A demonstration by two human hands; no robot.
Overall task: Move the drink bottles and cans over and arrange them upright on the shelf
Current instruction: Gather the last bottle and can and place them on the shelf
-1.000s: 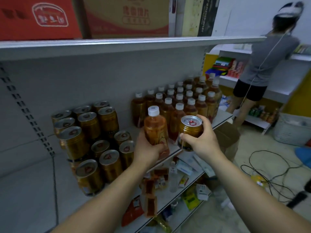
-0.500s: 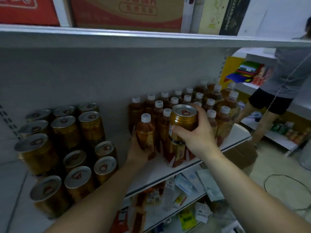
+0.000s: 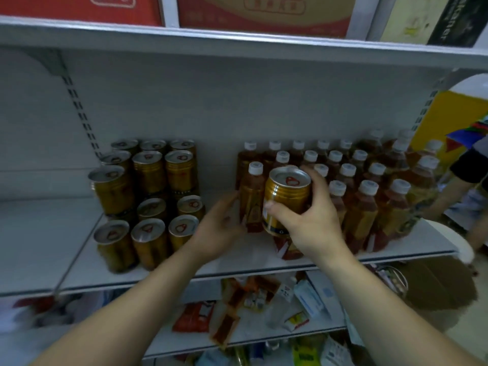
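Our left hand [image 3: 221,228] grips the bottle [image 3: 252,196] at the left edge of the bottle rows [image 3: 364,202] on the shelf [image 3: 245,262] while our right hand [image 3: 314,223] clamps the can [image 3: 286,199] just in front, so we judge a careless swing could topple those close-packed neighbours.

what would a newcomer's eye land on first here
The right hand grips a gold metal can mid-shelf, beside a white-capped brown plastic bottle the left hand holds. To the left stand stacked gold cans, to the right rows of bottles.
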